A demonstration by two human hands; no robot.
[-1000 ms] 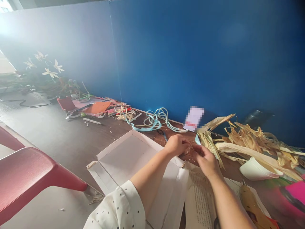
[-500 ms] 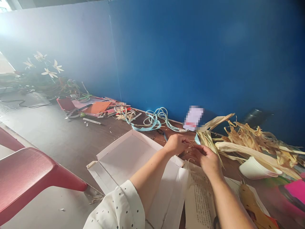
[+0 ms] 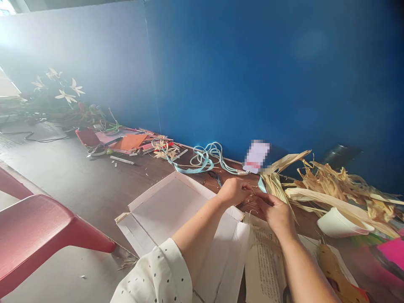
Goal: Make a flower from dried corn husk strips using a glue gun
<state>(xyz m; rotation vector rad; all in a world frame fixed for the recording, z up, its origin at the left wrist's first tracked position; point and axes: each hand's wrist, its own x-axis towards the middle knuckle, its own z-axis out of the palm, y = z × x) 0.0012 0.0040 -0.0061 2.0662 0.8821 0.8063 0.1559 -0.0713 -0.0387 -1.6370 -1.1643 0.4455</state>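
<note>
Over the far right corner of a white cardboard box lid [image 3: 172, 210], my left hand [image 3: 234, 191] and my right hand [image 3: 277, 211] meet fingertip to fingertip. Both are closed in a pinch on a thin straw-coloured strip [image 3: 252, 192], mostly hidden by the fingers; its exact kind I cannot make out. Just below my right hand lies a printed sheet [image 3: 265, 256], with a thin curved strand at its top edge. Dried corn husks [image 3: 331, 195] spread to the right of my right hand.
A white cup [image 3: 342, 223] lies tipped by the husks, near a yellowish glue gun [image 3: 334, 269]. Behind the lid are a blue lanyard [image 3: 195, 168] and a badge [image 3: 257, 155] against the blue partition [image 3: 252, 75]. A red chair [image 3: 41, 231] stands at left.
My hands stay almost in place, still pinched together. Only the fingertips and the strip between them have shifted very slightly.
</note>
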